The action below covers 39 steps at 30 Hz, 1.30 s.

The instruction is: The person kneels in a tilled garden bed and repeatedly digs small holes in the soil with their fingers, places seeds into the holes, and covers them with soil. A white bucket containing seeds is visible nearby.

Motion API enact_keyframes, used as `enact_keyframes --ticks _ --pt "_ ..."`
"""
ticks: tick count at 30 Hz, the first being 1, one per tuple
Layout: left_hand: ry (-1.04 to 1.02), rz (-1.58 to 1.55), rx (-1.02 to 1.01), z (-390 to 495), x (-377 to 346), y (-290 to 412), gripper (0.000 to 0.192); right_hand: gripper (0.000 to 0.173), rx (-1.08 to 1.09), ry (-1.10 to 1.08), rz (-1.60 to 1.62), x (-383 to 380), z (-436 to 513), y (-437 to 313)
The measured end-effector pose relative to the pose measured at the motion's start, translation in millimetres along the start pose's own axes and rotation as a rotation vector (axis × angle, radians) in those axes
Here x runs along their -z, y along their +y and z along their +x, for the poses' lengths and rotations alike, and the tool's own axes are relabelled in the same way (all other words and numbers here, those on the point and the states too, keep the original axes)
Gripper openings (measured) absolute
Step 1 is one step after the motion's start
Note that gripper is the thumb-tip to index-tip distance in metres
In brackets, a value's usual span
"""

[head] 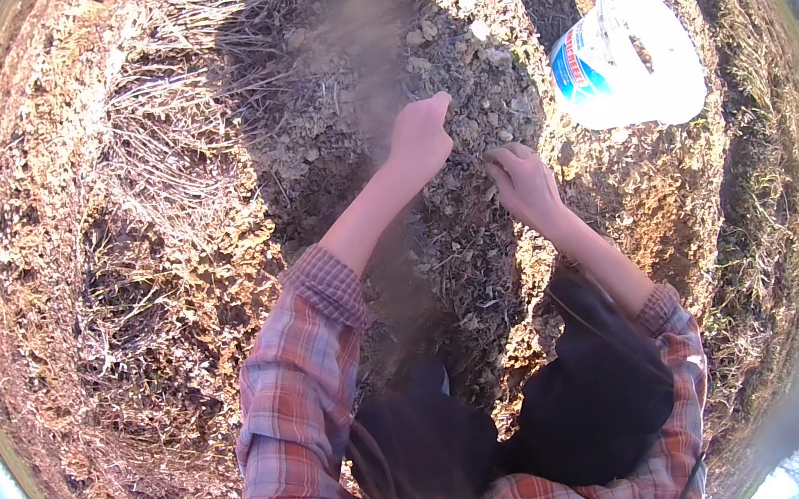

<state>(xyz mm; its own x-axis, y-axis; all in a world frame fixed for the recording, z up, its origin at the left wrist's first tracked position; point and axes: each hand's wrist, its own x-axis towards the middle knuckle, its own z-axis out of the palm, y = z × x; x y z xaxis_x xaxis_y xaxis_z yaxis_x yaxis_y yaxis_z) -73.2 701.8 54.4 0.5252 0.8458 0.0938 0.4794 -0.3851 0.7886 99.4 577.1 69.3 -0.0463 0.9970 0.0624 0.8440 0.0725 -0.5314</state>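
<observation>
Both hands are low over a patch of shaded, crumbly soil [474, 240] with clods, small stones and bits of dry plant in it. My left hand [424, 134] has its fingers curled, with the fingertips turned down beside the clods; whether anything is in them is hidden. Closer to me and to the right, my right hand [520, 177] touches the soil surface with bent fingers and thumb close together. I cannot tell if it pinches something. The two hands are apart from each other.
A white plastic bucket [628, 56] with a blue and red printed label stands on the soil at the upper right. Dry cut stalks [163, 121] lie in a heap at the upper left. My dark-clad knees [586, 399] are bent below my hands.
</observation>
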Motion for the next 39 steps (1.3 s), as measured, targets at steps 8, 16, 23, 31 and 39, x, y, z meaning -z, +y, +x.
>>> enact_keyframes --ticks 8,16,23,31,39 --pt "-0.111 0.354 -0.184 75 -87 0 0.038 0.037 0.175 0.035 -0.381 -9 24 91" --pt "-0.283 0.377 -0.074 88 -89 -4 0.032 0.040 0.393 0.075 -0.270 -4 36 117" --pt "-0.297 0.375 0.298 87 -72 14 0.031 0.021 0.590 -0.001 -0.107 -5 35 134" --pt "-0.121 0.409 0.238 58 -91 26 0.032 0.022 0.757 -0.142 -0.195 -6 61 145" --pt "0.295 0.305 0.550 28 -116 93 0.027 0.028 0.157 -0.397 0.691 5 24 171"
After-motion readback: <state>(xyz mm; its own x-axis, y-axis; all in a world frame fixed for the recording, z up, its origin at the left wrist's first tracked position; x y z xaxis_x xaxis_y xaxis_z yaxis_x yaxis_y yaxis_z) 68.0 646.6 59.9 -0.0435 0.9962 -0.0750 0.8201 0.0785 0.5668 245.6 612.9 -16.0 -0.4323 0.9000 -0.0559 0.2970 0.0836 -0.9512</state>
